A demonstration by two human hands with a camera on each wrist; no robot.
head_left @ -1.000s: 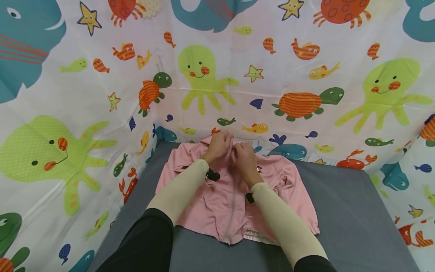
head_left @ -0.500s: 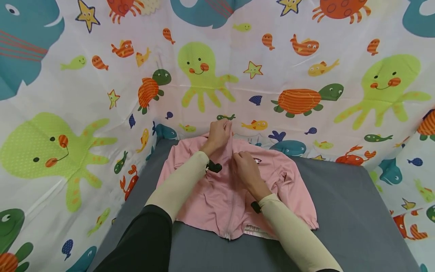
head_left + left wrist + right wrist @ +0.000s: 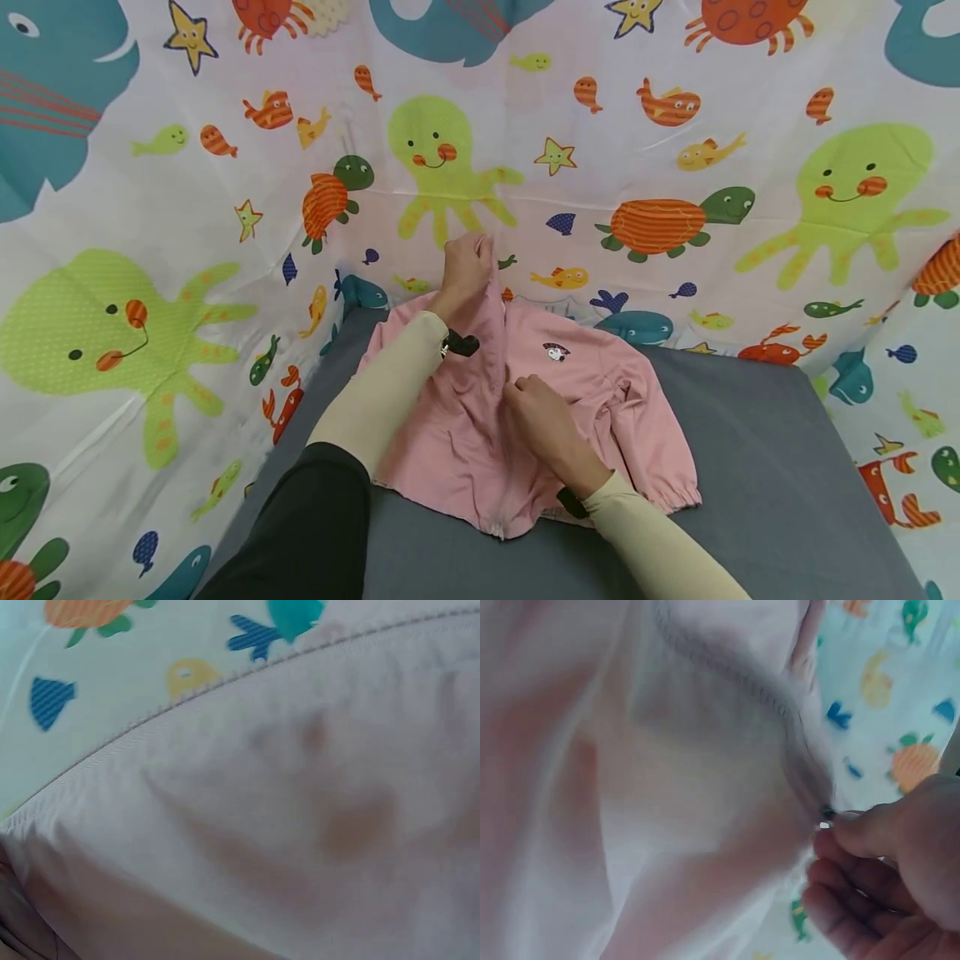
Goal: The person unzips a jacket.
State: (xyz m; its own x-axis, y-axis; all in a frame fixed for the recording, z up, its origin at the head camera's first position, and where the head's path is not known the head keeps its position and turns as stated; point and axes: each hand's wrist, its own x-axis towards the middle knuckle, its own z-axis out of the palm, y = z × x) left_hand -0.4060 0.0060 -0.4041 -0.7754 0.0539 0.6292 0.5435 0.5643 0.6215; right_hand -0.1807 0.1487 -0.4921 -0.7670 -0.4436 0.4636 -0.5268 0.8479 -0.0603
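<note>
A pink zip-up jacket (image 3: 450, 433) lies front up, with its collar end toward the back wall. My left hand (image 3: 463, 273) pinches the top of the jacket's front edge and holds it raised off the surface. Lower down the front, my right hand (image 3: 546, 421) has its fingers curled at the zip. In the right wrist view, thumb and forefinger pinch the small dark zipper pull (image 3: 827, 816), and zip teeth (image 3: 731, 673) run up from it. Pale pink cloth (image 3: 225, 847) and a toothed zip edge fill most of the left wrist view.
The jacket lies on a grey surface (image 3: 772, 467). White cloth walls (image 3: 525, 108) printed with sea animals stand at the back and both sides. A small dog-like patch (image 3: 556, 352) sits on the jacket's right chest.
My left hand has risen and shifted slightly left, pulling the jacket's front edge upward. Down along the front, my right hand has moved away from it with the zipper pull. The zip's upper part now stands parted.
</note>
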